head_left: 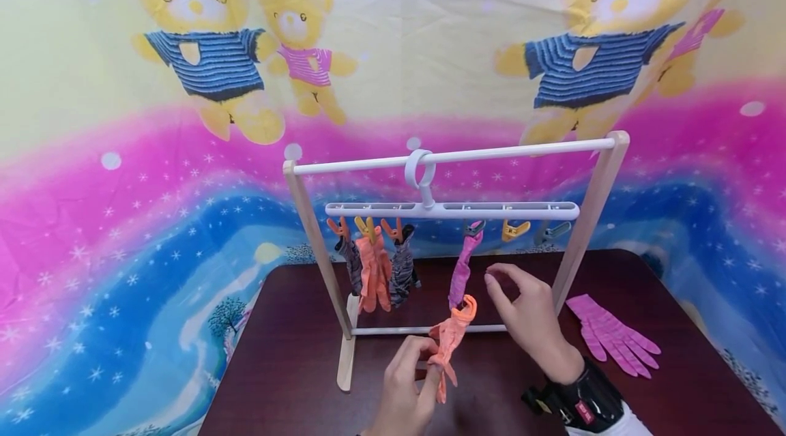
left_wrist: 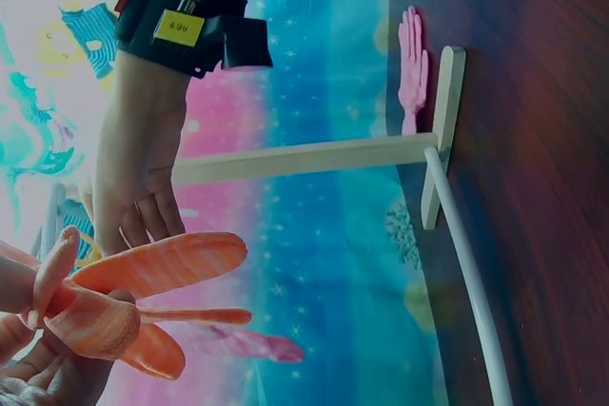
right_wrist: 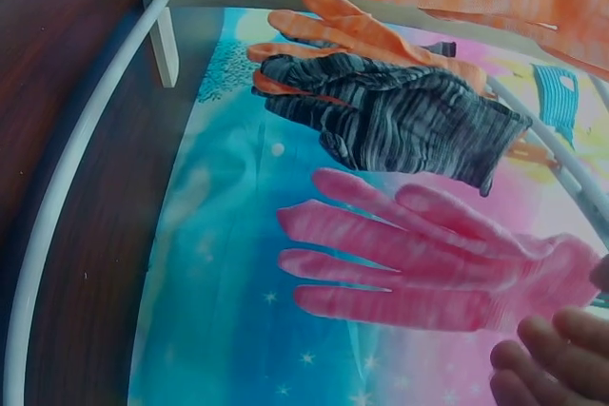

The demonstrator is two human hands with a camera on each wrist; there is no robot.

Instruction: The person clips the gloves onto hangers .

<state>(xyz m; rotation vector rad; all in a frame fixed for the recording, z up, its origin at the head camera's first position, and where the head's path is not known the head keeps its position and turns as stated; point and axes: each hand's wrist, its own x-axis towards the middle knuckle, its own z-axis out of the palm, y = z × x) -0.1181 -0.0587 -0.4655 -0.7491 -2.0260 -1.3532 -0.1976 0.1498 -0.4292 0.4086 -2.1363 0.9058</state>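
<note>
My left hand pinches an orange knit glove by its finger part, with the cuff pointing up. The left wrist view shows that glove's fingers spread out from the hand. My right hand holds nothing; its thumb and fingers are loosely bent, beside a pink glove. This pink glove hangs by its cuff from a dark green clip on a white hanger. To the right of it, a yellow clip and a grey-green clip hold nothing.
The hanger hooks over the white top bar of a wooden-legged rack. On its left half hang a striped black glove, an orange glove and another dark glove. A second pink glove lies on the dark table.
</note>
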